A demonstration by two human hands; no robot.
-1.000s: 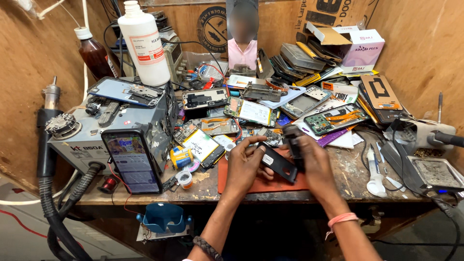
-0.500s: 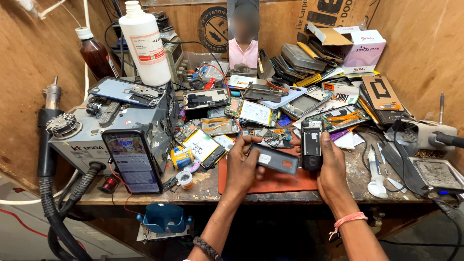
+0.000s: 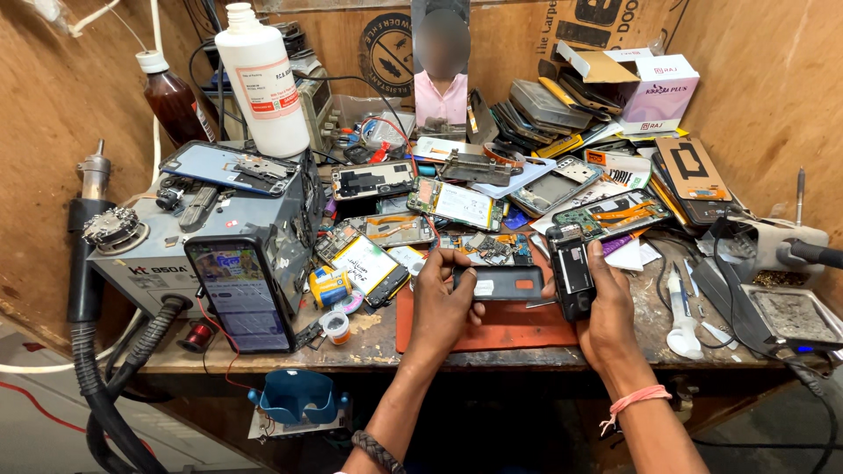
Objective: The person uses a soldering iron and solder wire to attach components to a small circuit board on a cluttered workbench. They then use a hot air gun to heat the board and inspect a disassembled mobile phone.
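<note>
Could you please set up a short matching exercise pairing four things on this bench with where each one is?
Things:
1. white bottle
2. dark flat part
3. opened phone body
4. lit phone

Places:
A. in the right hand
B. leaning on the grey station
C. back left, beside the brown bottle
D. under the left hand on the orange mat

Pairs: 1-C, 2-D, 3-A, 4-B

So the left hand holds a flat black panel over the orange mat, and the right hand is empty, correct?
Not quite. In the head view the right hand is not empty: it grips a dark opened phone. The left hand does hold the flat black panel over the orange mat.
</note>
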